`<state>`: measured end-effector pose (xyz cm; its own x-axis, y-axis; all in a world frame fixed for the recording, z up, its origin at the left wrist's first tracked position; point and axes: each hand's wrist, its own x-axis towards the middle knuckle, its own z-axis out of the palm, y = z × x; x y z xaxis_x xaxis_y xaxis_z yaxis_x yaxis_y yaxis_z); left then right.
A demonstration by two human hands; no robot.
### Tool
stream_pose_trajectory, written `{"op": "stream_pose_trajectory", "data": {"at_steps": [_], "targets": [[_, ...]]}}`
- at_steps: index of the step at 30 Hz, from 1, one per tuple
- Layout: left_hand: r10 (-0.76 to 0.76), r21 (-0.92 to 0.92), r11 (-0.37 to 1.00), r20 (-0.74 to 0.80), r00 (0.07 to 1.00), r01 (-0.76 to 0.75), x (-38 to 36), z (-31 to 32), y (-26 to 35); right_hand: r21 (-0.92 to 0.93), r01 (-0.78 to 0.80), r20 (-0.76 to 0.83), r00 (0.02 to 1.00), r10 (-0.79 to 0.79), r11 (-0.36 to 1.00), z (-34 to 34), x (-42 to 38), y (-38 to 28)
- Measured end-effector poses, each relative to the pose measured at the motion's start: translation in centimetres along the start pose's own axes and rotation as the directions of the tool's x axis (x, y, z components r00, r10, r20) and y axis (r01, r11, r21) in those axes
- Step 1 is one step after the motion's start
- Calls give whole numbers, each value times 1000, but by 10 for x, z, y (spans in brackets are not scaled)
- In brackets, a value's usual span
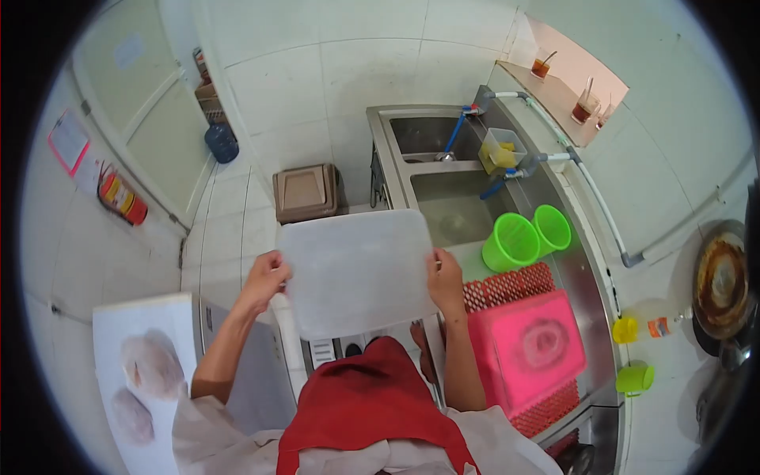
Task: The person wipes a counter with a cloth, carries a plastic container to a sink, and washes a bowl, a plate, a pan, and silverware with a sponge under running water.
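Both my hands grip the short sides of a milky-white plastic lid (pixel 360 273), rectangular with rounded corners, in front of my red apron. My left hand (pixel 267 279) has its fingers closed on the left edge, thumb side up. At the opposite edge my right hand (pixel 445 279) is closed the same way, with a ring on a finger. The lid's broad face is turned up toward me, and its underside is hidden. Just right of my right forearm, an upturned pink basin (pixel 526 348) rests on red perforated mats (pixel 511 286) on the steel counter.
Ahead is a double steel sink (pixel 455 207), water in the nearer bowl. Two green baskets (pixel 511 241) stand beside it. A brown bin (pixel 306 192) is on the floor by the wall. To my left stands a white-topped freezer (pixel 170 309) with plastic bags (pixel 152 362) on it.
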<state>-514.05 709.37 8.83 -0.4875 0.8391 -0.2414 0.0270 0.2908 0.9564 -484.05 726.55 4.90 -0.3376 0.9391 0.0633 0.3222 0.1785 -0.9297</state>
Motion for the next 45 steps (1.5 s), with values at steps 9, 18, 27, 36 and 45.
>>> {"op": "stream_pose_trajectory", "data": {"at_steps": [9,18,27,36,45], "targets": [[41,207,971,345,938,-119,358,78,75,-498,-208,-516,851,-95,842,19,254,23],[10,-101,989,763,646,104,539,153,113,-331,-500,-640,742,200,800,6,341,12],[-49,34,997,973,-227,-70,668,263,143,-82,-714,-859,404,314,695,29,327,5],[-46,36,998,974,-222,-50,622,299,92,533,-705,-825,-310,472,469,139,281,-49],[-61,54,998,958,-282,-33,443,382,45,528,-762,-846,-511,153,375,130,137,-35]]}}
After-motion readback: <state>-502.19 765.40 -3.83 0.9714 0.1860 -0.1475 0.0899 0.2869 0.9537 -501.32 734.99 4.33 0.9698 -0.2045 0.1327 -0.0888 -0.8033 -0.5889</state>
